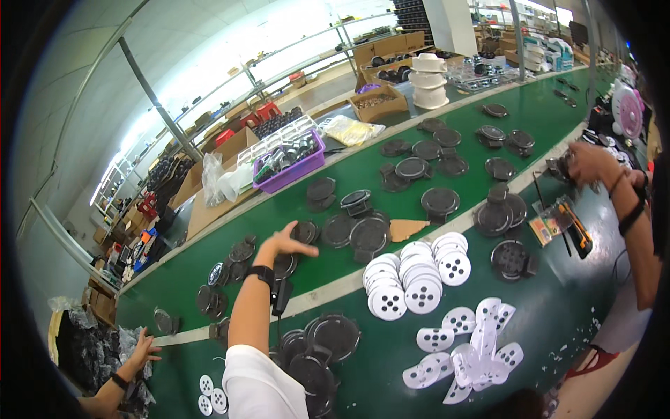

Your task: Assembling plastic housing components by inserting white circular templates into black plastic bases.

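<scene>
We are noting a co-worker's hand [143, 349] at far left, spreading its fingers, holding nothing we can make out. Next along, the left hand [286, 244] is hovering open, gripping nothing; we are not seeing the right hand. A black device [281, 297] with a cord is showing below it; by our reckoning that cord could be snagging on something. Round black parts [306, 232] are lying beside and under the fingers on the green belt [272, 209], contact unclear; a low sweep could be knocking them apart. Rightward, leaning white disc stacks [422, 293] could be sliding if brushed.

We are counting: three small white discs [219, 400], one purple basket [289, 173], one cardboard scrap [408, 229], three stacks, one pink fan [628, 108]. Black parts are overlapping too much for a total.
</scene>
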`<act>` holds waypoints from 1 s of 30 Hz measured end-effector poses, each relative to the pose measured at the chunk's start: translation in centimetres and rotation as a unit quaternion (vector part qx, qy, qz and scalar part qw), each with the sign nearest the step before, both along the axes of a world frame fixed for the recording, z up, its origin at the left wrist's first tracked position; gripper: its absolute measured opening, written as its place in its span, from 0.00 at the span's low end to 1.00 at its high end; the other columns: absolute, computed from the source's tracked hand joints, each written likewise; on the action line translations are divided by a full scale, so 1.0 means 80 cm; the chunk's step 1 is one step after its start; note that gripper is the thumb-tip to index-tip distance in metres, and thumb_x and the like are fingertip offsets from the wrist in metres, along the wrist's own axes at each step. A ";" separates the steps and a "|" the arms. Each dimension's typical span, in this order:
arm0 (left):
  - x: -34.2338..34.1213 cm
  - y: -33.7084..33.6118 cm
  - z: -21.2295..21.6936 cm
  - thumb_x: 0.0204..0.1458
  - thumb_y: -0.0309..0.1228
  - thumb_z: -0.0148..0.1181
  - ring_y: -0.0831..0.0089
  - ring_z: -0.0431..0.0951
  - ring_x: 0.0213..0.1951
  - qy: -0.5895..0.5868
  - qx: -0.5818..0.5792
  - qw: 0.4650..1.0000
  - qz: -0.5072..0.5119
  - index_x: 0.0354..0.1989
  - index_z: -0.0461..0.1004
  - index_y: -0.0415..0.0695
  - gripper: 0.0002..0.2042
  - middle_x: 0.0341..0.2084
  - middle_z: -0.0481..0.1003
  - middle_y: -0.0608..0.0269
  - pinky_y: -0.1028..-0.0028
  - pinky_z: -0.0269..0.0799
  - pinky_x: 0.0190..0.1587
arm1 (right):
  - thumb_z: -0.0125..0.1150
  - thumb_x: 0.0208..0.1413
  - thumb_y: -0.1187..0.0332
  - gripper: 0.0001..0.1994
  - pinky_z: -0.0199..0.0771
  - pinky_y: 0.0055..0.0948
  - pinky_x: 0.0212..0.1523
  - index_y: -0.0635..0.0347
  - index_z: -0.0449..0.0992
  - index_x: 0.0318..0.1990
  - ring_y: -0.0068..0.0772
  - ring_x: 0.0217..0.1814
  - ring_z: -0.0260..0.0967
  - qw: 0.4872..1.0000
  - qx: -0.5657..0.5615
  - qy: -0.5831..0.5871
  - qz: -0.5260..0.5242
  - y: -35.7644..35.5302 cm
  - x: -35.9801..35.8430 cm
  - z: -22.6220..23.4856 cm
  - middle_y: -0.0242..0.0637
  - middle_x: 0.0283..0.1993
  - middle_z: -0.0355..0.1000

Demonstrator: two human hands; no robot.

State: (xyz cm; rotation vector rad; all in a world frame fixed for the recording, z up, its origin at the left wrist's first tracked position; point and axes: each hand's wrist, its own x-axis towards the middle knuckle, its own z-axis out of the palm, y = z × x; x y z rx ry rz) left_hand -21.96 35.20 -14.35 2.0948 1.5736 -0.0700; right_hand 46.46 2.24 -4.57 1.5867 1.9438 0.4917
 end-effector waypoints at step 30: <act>0.041 -0.187 0.116 0.44 0.54 0.59 0.52 0.64 0.54 -0.027 0.075 0.981 -0.175 0.59 0.59 0.42 0.37 0.50 0.64 0.42 0.64 0.58 0.57 | 0.40 0.58 0.69 0.07 0.69 0.30 0.39 0.58 0.63 0.40 0.34 0.36 0.65 0.905 -0.156 0.396 0.007 0.284 0.145 -0.045 0.35 0.36 0.64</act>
